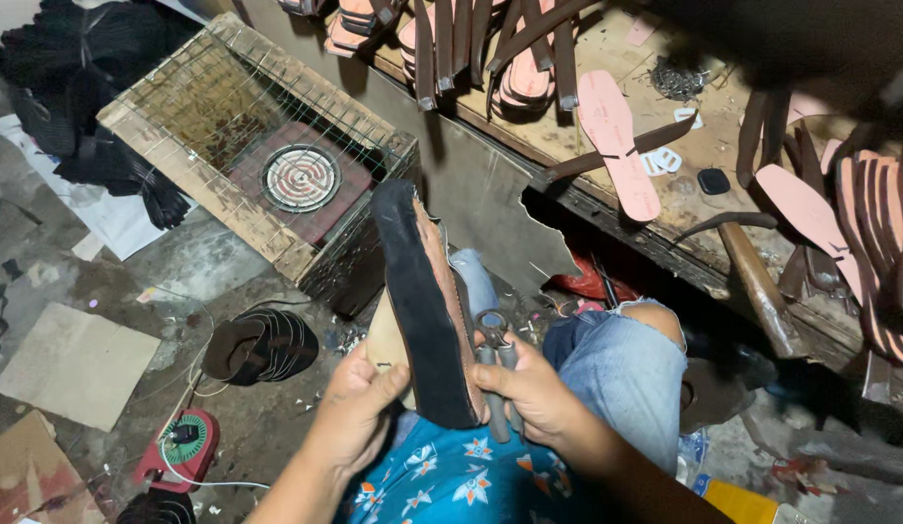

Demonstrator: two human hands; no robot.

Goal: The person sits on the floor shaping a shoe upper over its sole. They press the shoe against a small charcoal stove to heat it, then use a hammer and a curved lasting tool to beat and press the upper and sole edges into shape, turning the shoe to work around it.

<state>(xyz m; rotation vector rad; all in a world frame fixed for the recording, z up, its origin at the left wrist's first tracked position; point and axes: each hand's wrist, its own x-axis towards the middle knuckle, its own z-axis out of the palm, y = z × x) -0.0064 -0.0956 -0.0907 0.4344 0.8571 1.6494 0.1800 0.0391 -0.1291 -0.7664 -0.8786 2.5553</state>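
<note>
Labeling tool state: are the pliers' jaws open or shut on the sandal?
Cannot tell. The right hand grips the pliers against the sandal sole, but the jaw tips are hidden behind the sole's edge.

You had a wire-mesh box [219,116] with a round coil heater [300,178] inside it standing on the floor [190,262] at upper left. A stack of dark soles [262,344] lay near it, and a red device with a green coil [183,448] sat by the lower left edge. On the bench [607,146], a pink insole [618,141] lay near the front edge, with a hammer [757,277] at the right end.
</note>
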